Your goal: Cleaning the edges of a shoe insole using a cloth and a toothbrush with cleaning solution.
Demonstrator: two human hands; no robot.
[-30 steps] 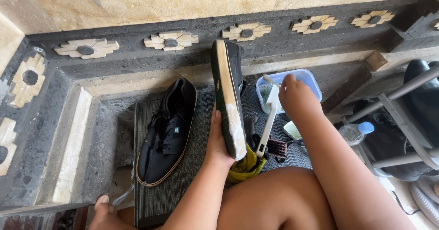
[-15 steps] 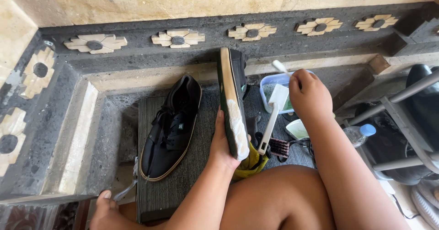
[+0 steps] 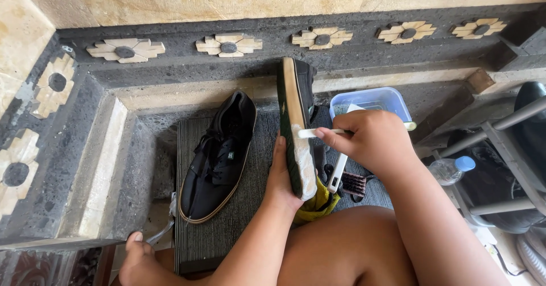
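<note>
Nearest the camera, the person's bare knee (image 3: 352, 246) and a foot (image 3: 136, 260) occupy the lower edge, the foot resting at the front corner of a dark ribbed mat (image 3: 227, 218). On the mat, a yellow-green cloth (image 3: 315, 203) lies under the heel end of the held shoe, and a dark-bristled brush with a white handle (image 3: 344, 178) lies just beside it, partly hidden behind the right forearm. The left hand (image 3: 281, 175) is closed on the black shoe (image 3: 296, 121), holding it on edge with the pale sole side turned toward the right hand; white foam covers the sole edge near the heel. The right hand (image 3: 369, 141) is closed on a small white brush (image 3: 310, 132), whose head touches the foamed sole edge just above the left grip. A second black shoe (image 3: 219, 158) lies flat on the mat to the left, well clear of both hands. Behind the right hand stands a clear blue plastic tub (image 3: 372, 101), its near side blocked by the knuckles. A plastic bottle with a blue cap (image 3: 449, 169) lies at right beside metal chair legs (image 3: 500, 149). Farthest, a dark stone ledge with cream flower inlays (image 3: 227, 44) runs across the wall.
</note>
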